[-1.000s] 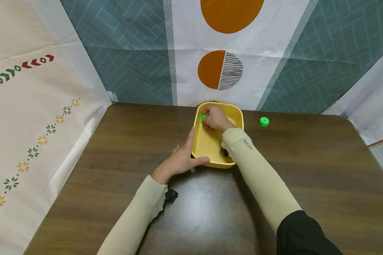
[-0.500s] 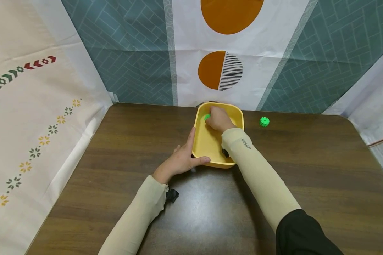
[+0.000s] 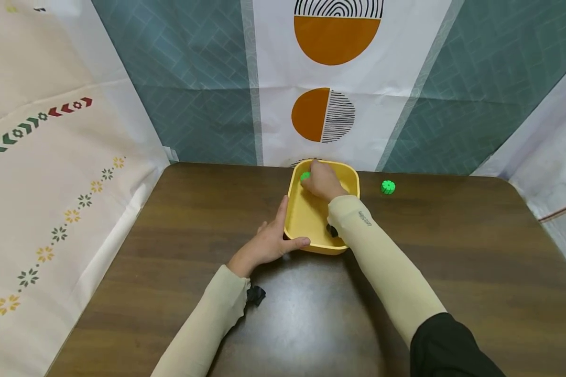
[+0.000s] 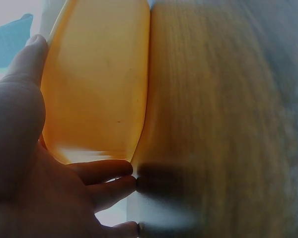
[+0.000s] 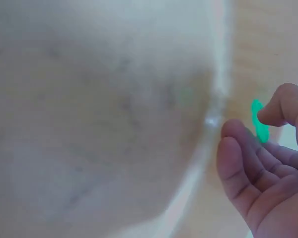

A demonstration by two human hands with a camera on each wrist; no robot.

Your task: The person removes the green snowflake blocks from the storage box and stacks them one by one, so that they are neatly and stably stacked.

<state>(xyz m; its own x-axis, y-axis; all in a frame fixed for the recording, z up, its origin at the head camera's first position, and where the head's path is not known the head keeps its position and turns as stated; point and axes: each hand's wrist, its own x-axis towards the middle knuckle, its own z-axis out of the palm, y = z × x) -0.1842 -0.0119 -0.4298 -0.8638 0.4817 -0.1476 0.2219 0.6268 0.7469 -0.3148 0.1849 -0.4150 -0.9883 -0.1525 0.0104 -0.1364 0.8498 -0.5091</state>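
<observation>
A yellow rectangular plastic tub (image 3: 311, 230) stands at the far edge of the table. My left hand (image 3: 264, 243) touches its near left corner, thumb and fingers straight and spread; the left wrist view shows the fingers (image 4: 102, 170) against its wall. Inside the tub's far left part is my right hand (image 3: 324, 180), pinching a flat green disc (image 3: 305, 176). In the right wrist view the thumb presses on the disc (image 5: 259, 121), with the fingers curled behind it. The hand hides part of the tub's inside.
A ribbed green wheel-like piece (image 3: 388, 187) lies on the brown wooden table (image 3: 453, 246), to the right of the tub. Behind the table hangs a patterned cloth (image 3: 193, 104), close to the tub's far rim. Another cloth (image 3: 66, 173) hangs along the left side.
My right hand has shifted slightly right within the tub, with the green disc. My left hand stays at the corner. The head view has tilted up a little.
</observation>
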